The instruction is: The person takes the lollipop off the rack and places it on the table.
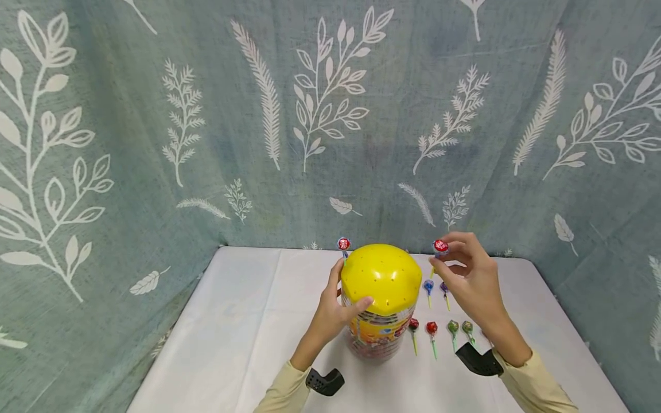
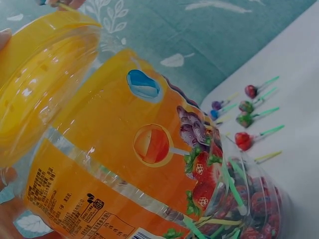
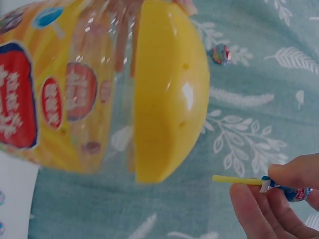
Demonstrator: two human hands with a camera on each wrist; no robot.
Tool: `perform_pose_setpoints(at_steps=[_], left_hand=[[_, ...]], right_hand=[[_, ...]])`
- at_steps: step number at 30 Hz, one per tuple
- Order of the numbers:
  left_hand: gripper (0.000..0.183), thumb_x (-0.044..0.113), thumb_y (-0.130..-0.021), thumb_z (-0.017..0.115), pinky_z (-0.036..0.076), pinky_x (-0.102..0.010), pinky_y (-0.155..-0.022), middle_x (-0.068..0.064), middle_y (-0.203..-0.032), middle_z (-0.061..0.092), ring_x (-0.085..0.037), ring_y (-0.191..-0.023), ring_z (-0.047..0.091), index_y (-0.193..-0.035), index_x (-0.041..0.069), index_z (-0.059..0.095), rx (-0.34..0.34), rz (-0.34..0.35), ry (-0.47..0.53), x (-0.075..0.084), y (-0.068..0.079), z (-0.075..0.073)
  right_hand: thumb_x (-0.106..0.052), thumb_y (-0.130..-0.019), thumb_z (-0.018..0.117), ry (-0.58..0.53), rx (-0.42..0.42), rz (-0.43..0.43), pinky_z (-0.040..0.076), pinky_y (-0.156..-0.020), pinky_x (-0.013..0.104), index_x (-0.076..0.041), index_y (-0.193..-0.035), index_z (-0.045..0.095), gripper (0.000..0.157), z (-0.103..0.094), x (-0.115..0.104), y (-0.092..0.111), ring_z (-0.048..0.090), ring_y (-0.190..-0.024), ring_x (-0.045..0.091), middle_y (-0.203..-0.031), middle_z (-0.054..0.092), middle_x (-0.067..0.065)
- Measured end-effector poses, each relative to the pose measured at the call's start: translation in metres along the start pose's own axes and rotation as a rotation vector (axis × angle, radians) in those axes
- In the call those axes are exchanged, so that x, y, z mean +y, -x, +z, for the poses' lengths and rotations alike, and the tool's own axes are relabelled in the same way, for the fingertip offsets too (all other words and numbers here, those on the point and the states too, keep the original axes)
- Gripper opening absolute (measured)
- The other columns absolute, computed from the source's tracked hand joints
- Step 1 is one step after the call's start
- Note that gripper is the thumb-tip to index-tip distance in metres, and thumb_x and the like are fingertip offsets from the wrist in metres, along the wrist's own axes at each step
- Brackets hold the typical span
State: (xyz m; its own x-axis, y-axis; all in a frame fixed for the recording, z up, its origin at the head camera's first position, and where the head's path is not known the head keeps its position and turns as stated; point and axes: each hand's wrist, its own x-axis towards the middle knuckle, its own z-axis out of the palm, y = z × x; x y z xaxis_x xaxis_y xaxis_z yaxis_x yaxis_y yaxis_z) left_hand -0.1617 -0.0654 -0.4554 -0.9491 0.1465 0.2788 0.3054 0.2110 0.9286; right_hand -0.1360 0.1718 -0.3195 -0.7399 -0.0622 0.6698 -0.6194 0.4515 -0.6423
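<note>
A clear plastic candy jar (image 1: 381, 332) with an orange printed label and a domed yellow lid (image 1: 383, 278) stands on the table. My left hand (image 1: 334, 307) grips it at the lid from the left, thumb across the front. Behind those fingers a red-and-blue lollipop (image 1: 343, 244) sticks up at the lid's left edge; its stick is mostly hidden. To the right of the lid, my right hand (image 1: 475, 275) pinches another lollipop (image 3: 294, 193) by its wrapped head, with the yellow stick (image 3: 234, 179) pointing toward the lid. Lollipops (image 2: 259, 204) fill the bottom of the jar.
Right of the jar, several lollipops lie in rows on the white table (image 1: 242, 332): blue (image 1: 428, 285), purple (image 1: 445, 287), red (image 1: 431, 328) and green (image 1: 453, 327) ones among them. A patterned grey-green curtain (image 1: 310, 201) encloses the table at the back and sides.
</note>
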Motion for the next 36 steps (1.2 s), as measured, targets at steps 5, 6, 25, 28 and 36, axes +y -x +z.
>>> perform_pose_setpoints(at_steps=[5,6,25,28,36], left_hand=[[0.089,0.047,-0.08,0.068,0.03,-0.058,-0.101,0.0,-0.15,0.03,-0.021,-0.137,0.026,-0.15,0.027,0.017,-0.005,-0.006,0.005,0.001,0.0,0.0],[0.089,0.047,-0.08,0.068,0.031,-0.058,-0.101,0.0,-0.15,0.03,-0.021,-0.136,0.026,-0.15,0.026,0.017,-0.004,-0.005,0.004,0.0,0.0,0.0],[0.088,0.048,-0.08,0.068,0.031,-0.059,-0.1,0.001,-0.148,0.033,-0.021,-0.136,0.027,-0.149,0.026,0.018,0.004,0.018,-0.011,0.002,-0.002,0.0],[0.088,0.048,-0.08,0.068,0.031,-0.058,-0.1,0.001,-0.148,0.032,-0.02,-0.136,0.027,-0.149,0.027,0.018,0.003,0.013,-0.012,0.002,-0.002,0.0],[0.087,0.047,-0.08,0.067,0.032,-0.059,-0.099,0.001,-0.149,0.032,-0.021,-0.136,0.027,-0.149,0.027,0.018,0.004,0.017,-0.011,0.002,-0.001,0.0]], right_hand=[[0.015,-0.074,0.07,0.032,0.026,0.062,0.049,-0.06,0.012,0.005,-0.11,0.055,0.041,-0.006,0.021,0.007,0.061,-0.073,0.006,-0.087,0.062,0.016],[0.014,-0.075,0.071,0.034,0.027,0.073,0.049,-0.059,0.012,0.004,-0.111,0.055,0.041,-0.007,0.027,0.009,0.061,-0.072,0.006,-0.087,0.063,0.014],[0.007,-0.077,0.071,0.191,0.031,0.16,0.047,-0.053,0.012,-0.002,-0.114,0.054,0.041,-0.036,0.088,0.033,0.057,-0.068,-0.004,-0.086,0.062,0.008],[0.006,-0.078,0.071,0.229,0.039,0.19,0.046,-0.053,0.011,-0.004,-0.114,0.055,0.041,-0.042,0.096,0.04,0.055,-0.068,-0.006,-0.086,0.063,0.008],[0.005,-0.077,0.071,0.296,0.04,0.232,0.044,-0.048,0.013,-0.004,-0.114,0.055,0.041,-0.055,0.116,0.06,0.052,-0.068,-0.01,-0.084,0.063,0.011]])
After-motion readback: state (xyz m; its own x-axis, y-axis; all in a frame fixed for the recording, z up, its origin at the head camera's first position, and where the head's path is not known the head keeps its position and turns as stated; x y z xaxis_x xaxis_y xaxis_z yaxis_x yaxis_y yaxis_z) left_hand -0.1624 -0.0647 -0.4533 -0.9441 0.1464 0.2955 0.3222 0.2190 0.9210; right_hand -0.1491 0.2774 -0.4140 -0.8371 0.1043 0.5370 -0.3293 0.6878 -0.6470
